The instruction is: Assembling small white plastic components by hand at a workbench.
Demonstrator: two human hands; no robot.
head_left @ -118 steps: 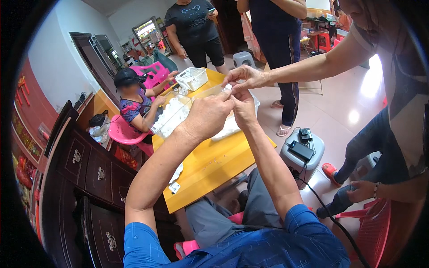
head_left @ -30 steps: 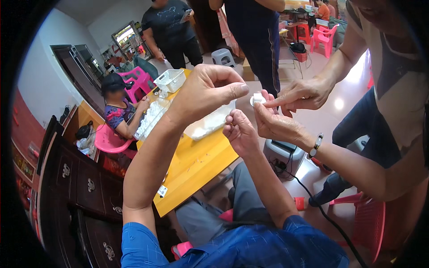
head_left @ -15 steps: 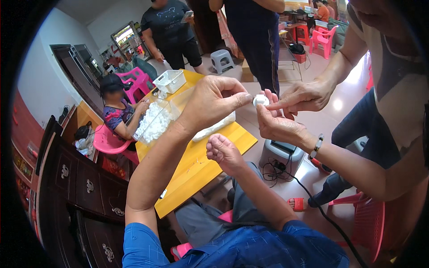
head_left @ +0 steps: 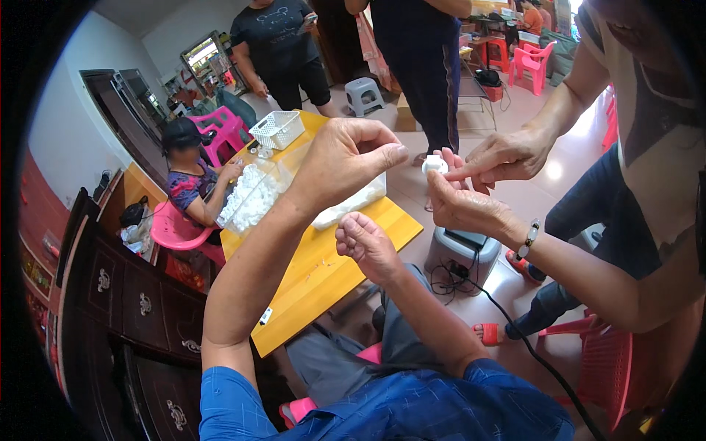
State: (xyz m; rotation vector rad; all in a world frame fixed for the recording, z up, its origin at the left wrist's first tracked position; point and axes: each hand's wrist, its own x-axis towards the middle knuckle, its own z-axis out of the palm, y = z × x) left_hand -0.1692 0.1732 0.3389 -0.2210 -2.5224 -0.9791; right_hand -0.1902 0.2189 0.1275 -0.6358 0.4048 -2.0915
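While a co-worker's braceleted hand [head_left: 471, 206] props up a small white plastic fitting [head_left: 434, 165] and the co-worker's other hand [head_left: 507, 158] touches a fingertip to it, the seated person's left hand [head_left: 342, 162] hangs just beside, not touching. From where I stand, its thumb and forefinger nearly meet, though I cannot tell whether their tips are together or something tiny sits between them. The right hand [head_left: 368, 247] is loosely curled above the yellow table [head_left: 386, 234], thumb against forefinger, with nothing showing in it. I'd judge that fitting light and stiff, its smooth surface apt to slip, hardly fragile unless squeezed across a thin edge; the round rim looks the best place to pinch it. Beyond the left forearm, similar-looking white pieces [head_left: 254, 195] fill a clear plastic bin [head_left: 232, 229], near a white lattice basket [head_left: 283, 136].
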